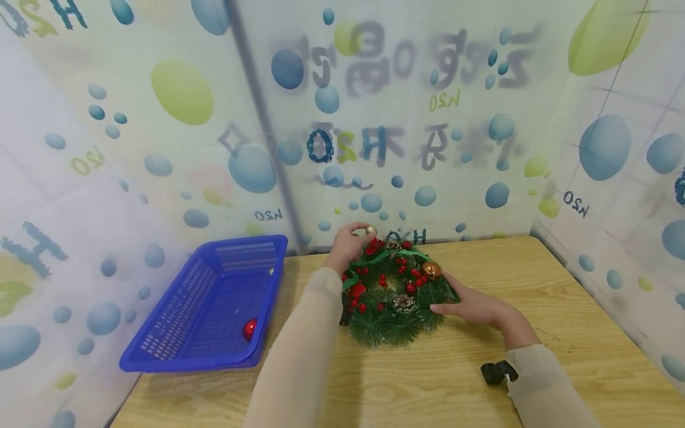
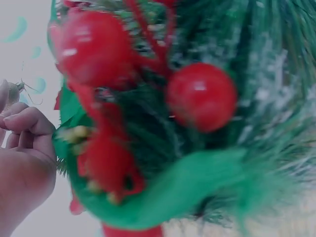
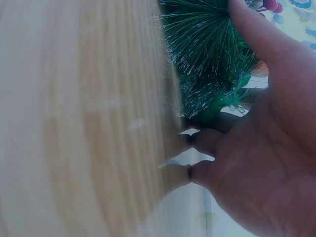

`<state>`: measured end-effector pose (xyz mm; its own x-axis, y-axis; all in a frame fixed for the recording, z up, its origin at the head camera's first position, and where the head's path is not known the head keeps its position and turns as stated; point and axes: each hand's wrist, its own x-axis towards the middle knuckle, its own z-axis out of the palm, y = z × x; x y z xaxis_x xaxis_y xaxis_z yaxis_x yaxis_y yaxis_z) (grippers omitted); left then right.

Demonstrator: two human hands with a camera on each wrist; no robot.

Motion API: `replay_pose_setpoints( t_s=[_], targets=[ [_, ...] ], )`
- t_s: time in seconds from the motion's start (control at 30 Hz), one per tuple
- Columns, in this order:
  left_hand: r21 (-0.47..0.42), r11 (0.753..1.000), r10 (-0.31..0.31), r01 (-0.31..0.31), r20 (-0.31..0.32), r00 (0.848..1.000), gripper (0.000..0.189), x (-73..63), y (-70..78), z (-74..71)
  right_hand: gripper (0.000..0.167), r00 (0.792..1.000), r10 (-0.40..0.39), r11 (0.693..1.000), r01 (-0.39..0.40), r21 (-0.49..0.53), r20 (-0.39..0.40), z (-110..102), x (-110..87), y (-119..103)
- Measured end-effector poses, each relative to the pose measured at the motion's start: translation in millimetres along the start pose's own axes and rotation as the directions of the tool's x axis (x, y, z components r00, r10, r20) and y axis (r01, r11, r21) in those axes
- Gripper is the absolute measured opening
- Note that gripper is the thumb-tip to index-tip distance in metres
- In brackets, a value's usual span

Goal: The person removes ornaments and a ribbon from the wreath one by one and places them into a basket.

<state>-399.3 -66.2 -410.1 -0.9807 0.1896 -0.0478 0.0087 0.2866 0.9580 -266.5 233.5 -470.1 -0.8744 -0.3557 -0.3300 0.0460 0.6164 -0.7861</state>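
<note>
A green Christmas wreath (image 1: 374, 327), with red berries, a pinecone (image 1: 404, 302) and a green ribbon (image 1: 382, 257), lies on the wooden table. Above its far left edge, my left hand (image 1: 346, 245) pinches a small gold ball ornament (image 1: 371, 229) between thumb and fingers. The left wrist view shows that ornament's (image 2: 13, 94) cap and thin strands at the picture's left side. My right hand (image 1: 476, 306) grips the wreath's right edge, thumb on top and fingers beneath the needles (image 3: 207, 94). A copper ball ornament (image 1: 431, 270) sits on the wreath near those fingers.
To the left stands a blue plastic basket (image 1: 198, 362), with a red ball ornament (image 1: 250, 329) inside near its right wall. A patterned curtain (image 1: 342, 196) hangs behind the table (image 1: 428, 380). A black clip-like piece (image 1: 499, 373) is at the right sleeve.
</note>
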Motion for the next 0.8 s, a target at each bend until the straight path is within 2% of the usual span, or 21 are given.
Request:
replay_pose_setpoints(
  t_s=[0.33, 0.57, 0.8],
  targets=[
    [-0.06, 0.997, 0.047, -0.046, 0.019, 0.999, 0.051, -2.0, 10.7, -14.0, 0.115, 1.0, -0.018, 1.0, 0.018, 0.002, 0.003, 2, 3.0, 3],
    [-0.063, 0.993, 0.097, -0.098, -0.009, 0.995, 0.051, -3.9, 14.6, -29.3, 0.116, 1.0, -0.012, 1.0, 0.012, -0.004, 0.004, 1, 3.6, 4],
    [-0.094, 0.991, 0.089, -0.094, -0.053, 0.995, 0.05, -3.2, 8.1, -43.2, 0.115, 1.0, -0.013, 1.0, 0.013, -0.012, 0.005, 1, 2.5, 4]
  ],
)
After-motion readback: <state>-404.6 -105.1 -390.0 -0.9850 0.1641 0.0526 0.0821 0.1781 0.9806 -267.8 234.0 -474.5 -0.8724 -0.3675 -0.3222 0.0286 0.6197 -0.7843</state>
